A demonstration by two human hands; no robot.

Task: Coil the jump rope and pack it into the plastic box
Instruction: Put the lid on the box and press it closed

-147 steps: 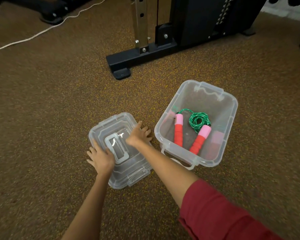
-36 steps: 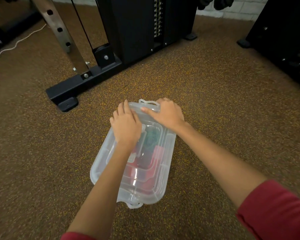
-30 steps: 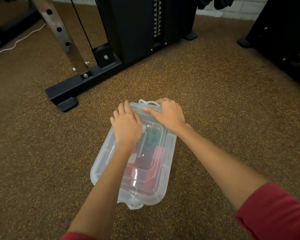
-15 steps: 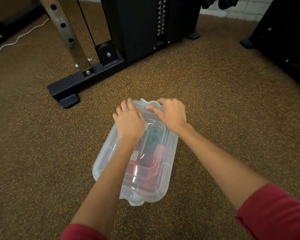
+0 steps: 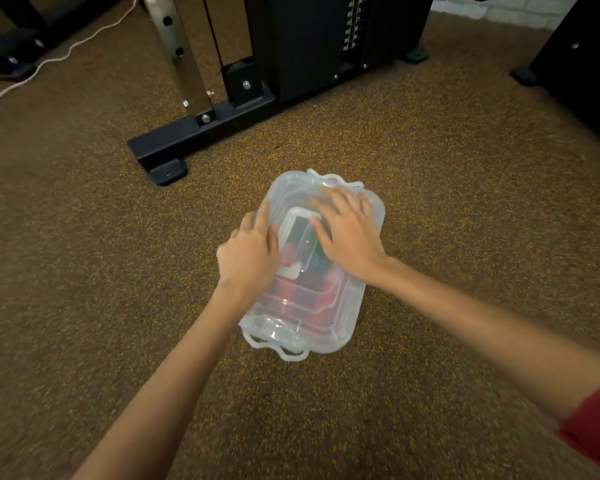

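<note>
The clear plastic box (image 5: 340,327) sits on the brown speckled floor with its clear lid (image 5: 293,185) on top. Through the lid the jump rope (image 5: 293,294) shows blurred, with red and pink handles and a dark green coil. My left hand (image 5: 248,258) lies flat on the lid's left side, fingers apart. My right hand (image 5: 349,233) lies flat on the lid's far right part, fingers spread. Neither hand grips anything. White latches stick out at the box's near end (image 5: 284,353) and far end (image 5: 326,176).
A black gym machine base (image 5: 201,133) with a steel upright (image 5: 174,46) stands just beyond the box. A white cord (image 5: 59,58) runs across the floor at far left. Another black machine (image 5: 579,64) stands at the far right.
Earlier the lid lay beside the uncovered box; now it covers the box. In the last second both hands slid back from the lid's far end toward its middle, and the view shifted.
</note>
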